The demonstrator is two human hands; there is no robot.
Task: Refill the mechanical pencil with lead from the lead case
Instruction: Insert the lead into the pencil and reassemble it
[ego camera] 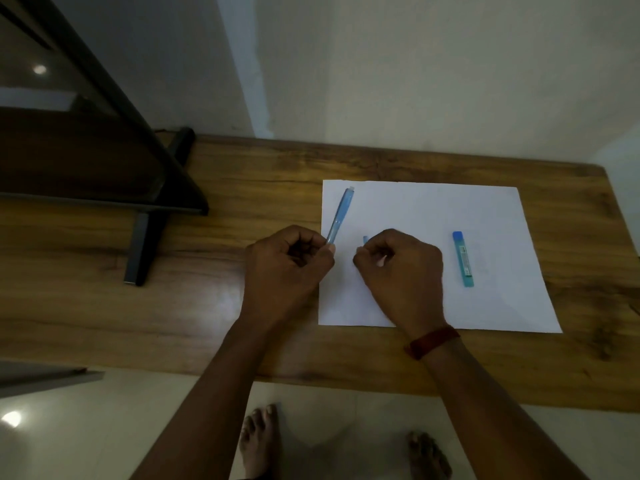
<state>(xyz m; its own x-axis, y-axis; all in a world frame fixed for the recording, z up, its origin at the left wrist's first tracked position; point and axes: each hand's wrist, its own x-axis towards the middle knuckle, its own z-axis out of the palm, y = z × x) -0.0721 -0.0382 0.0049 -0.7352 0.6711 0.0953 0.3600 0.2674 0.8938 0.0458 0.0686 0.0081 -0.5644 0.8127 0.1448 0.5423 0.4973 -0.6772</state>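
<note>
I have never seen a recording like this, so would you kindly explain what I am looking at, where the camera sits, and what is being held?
There is no machine here: a person works with two bare hands, and the single picture comes from a camera worn on their head, looking down.

A wooden table carries a white sheet of paper. On the paper lies a blue lead case, untouched.

The left hand holds a blue mechanical pencil by one end, the rest pointing away from the person. The right hand pinches a small blue piece, perhaps the pencil's cap; it is too hidden to be sure. A reddish band circles the right wrist.
</note>
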